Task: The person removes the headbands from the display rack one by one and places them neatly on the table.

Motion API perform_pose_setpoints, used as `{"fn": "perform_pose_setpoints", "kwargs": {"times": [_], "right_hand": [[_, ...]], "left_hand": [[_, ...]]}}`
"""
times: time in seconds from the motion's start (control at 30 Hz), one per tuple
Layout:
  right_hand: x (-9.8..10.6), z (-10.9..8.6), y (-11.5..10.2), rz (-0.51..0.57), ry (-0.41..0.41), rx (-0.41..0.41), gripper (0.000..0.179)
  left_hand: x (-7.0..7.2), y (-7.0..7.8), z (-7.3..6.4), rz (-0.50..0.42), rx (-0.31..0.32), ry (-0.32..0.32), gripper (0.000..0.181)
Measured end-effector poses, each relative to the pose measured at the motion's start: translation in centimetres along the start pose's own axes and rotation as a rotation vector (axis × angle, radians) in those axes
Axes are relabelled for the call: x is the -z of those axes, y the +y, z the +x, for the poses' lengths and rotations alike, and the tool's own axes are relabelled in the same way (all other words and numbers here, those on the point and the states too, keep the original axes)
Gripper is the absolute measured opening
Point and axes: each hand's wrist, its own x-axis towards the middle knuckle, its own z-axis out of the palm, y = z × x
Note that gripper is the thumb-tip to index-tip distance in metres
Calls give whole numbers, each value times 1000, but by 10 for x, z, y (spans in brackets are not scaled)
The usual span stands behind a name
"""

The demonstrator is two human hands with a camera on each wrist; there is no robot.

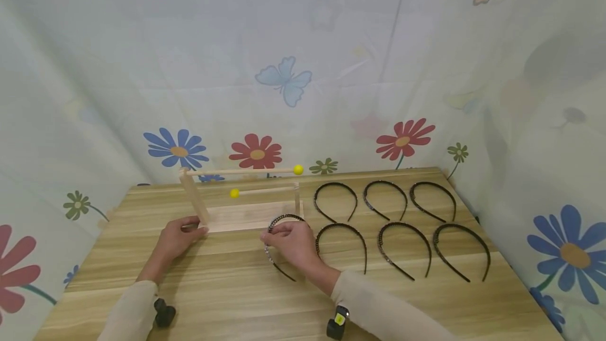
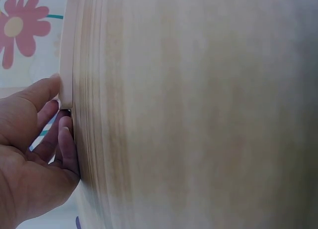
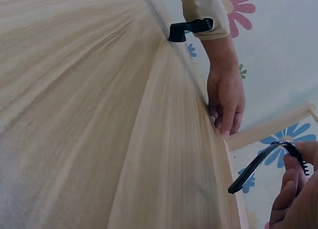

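A light wooden stand [image 1: 243, 217] has two uprights, each with a horizontal rod tipped by a yellow ball. My left hand [image 1: 176, 239] grips the base's left front corner; in the left wrist view the thumb lies on the board's end [image 2: 66, 50], the other fingers curled around behind it. My right hand [image 1: 294, 244] pinches a black toothed headband [image 1: 268, 254] with shiny decorations, just in front of the stand's right end. In the right wrist view the headband [image 3: 258, 163] arches out from the fingers, one tip free. Part of it is hidden behind the hand.
Several more black headbands lie in two rows on the right of the wooden table [image 1: 227, 299], one of them [image 1: 342, 227] close beside my right hand. A floral curtain [image 1: 331, 114] hangs behind the table and at both sides.
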Motion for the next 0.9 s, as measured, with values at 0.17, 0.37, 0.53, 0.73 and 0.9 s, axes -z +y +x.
{"fn": "perform_pose_setpoints", "kwargs": {"times": [0.17,0.37,0.53,0.73,0.9], "right_hand": [[-6,0,4,-16,-8,-36,27],[-12,0,12,-16,-16,-36,25],[-14,-1,14,-21,-6,-34,24],[-14,-2,14,-11,-15,-45,26],[-16,-2,15,-5,-17,-58,24]], "left_hand": [[1,0,0,-1,-2,0,58],[0,0,-1,-6,2,2,59],[0,1,-2,-4,0,5,58],[0,2,-2,-7,-3,4,58],[0,3,-2,-5,-10,6,59]]}}
